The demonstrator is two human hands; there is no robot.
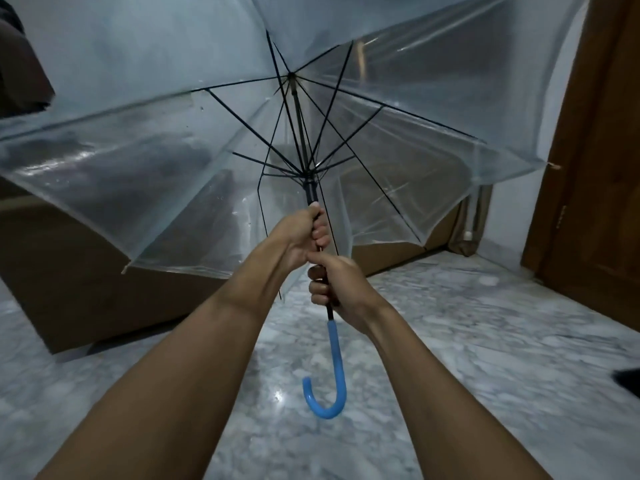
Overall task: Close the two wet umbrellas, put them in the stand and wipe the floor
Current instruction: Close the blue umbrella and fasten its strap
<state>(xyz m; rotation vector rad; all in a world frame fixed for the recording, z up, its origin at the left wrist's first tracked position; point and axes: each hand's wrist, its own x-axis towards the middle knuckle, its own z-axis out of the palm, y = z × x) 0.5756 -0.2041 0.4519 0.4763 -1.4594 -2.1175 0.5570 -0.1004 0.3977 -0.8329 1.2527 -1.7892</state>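
A transparent umbrella (145,174) with black ribs is spread open in front of me, its canopy facing away and filling the upper view. Water drops cling to the plastic. My left hand (306,233) grips the black shaft just below the runner. My right hand (337,289) grips the shaft lower down, above the blue hooked handle (334,368), which hangs free. A dark umbrella edge (24,64) shows at the top left. No stand is in view.
Grey marbled floor (450,341) lies below, with a shiny wet spot near the handle. A brown sofa (69,278) stands behind the canopy on the left. A wooden door (595,168) is at right, and a dark object (628,377) at the right edge.
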